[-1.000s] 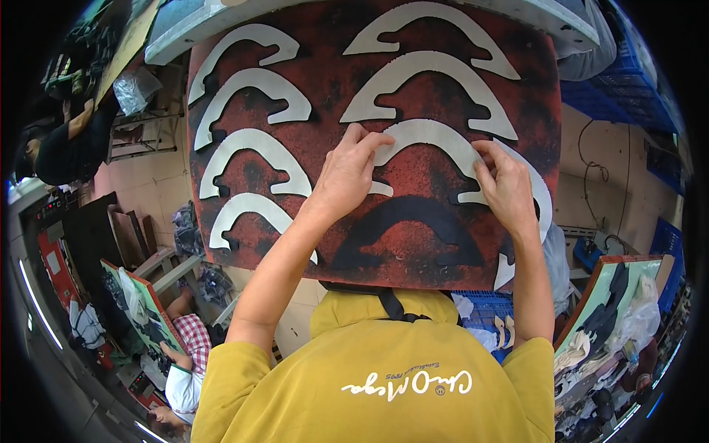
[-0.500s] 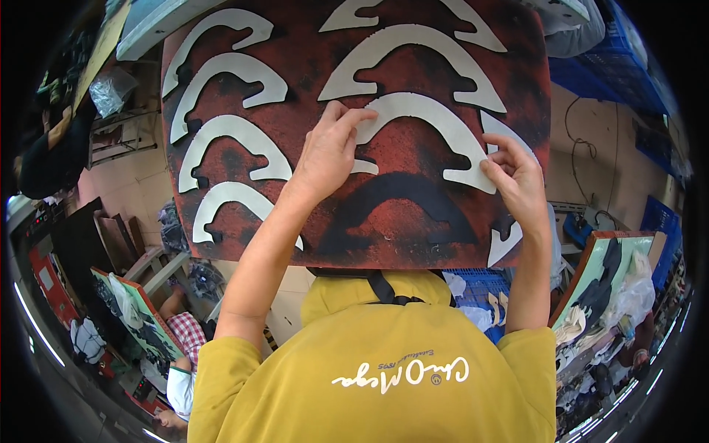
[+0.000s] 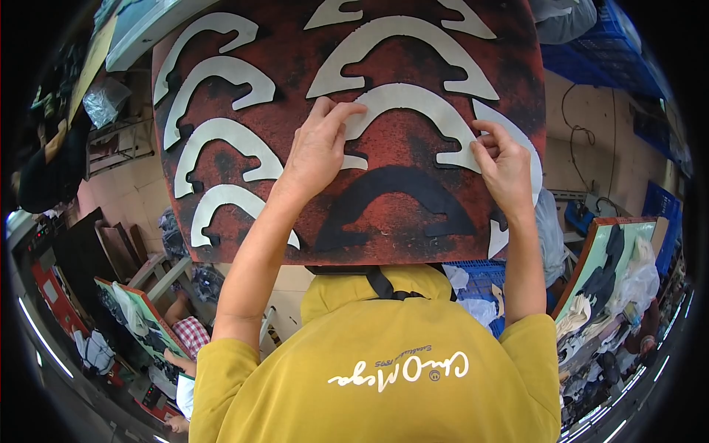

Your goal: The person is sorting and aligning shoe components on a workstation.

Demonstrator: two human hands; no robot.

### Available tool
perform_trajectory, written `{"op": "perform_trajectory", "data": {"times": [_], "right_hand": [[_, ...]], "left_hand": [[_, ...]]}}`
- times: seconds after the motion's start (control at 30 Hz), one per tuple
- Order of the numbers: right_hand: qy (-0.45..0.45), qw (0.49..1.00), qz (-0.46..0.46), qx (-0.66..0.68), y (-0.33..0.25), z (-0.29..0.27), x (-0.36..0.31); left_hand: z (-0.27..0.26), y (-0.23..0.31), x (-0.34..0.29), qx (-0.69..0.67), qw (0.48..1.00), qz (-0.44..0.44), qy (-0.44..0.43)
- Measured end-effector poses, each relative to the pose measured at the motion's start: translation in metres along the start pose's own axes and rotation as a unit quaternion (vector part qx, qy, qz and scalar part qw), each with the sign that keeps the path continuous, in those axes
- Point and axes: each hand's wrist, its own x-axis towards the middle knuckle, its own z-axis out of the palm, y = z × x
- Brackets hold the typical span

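A white arch-shaped cut piece (image 3: pixel 402 96), flat like a shoe-upper part, lies on a red, black-smudged board (image 3: pixel 399 221). My left hand (image 3: pixel 317 144) is at its left side, thumb and forefinger pinched on its edge. At its right end, my right hand (image 3: pixel 504 166) has thumb and fingertips closed together on the tip. Just below it lies a black arch-shaped piece (image 3: pixel 399 186). Beyond it sits another white arch (image 3: pixel 402 28). A further white piece (image 3: pixel 521 136) is partly hidden behind my right hand.
A column of several white arch pieces (image 3: pixel 221 127) runs along the board's left side. Blue crates (image 3: pixel 605 55) stand at the far right. Tilted boards with dark and pale pieces (image 3: pixel 609 273) stand low at both sides. Another person's arm (image 3: pixel 177 362) shows at lower left.
The board and its pieces sit slightly farther left in view. Both hands remain at the same white arch, and the right fingers are drawn closer together.
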Motion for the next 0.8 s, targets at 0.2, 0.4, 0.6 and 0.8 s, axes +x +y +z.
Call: {"op": "perform_trajectory", "data": {"times": [0.2,0.4,0.6,0.8], "right_hand": [[0.005,0.998,-0.024,-0.059,-0.006,0.003,-0.002],[0.029,0.994,-0.032,-0.103,-0.01,0.005,-0.003],[0.045,0.987,-0.043,-0.15,-0.01,0.013,-0.004],[0.06,0.97,-0.075,-0.224,-0.025,0.005,0.0]], "left_hand": [[0.0,-0.001,0.0,0.014,1.0,-0.001,-0.005],[0.001,-0.001,0.0,0.029,1.0,0.009,-0.006],[0.001,-0.004,0.0,0.02,1.0,0.019,-0.006],[-0.002,-0.004,0.0,0.02,1.0,0.013,-0.012]]}}
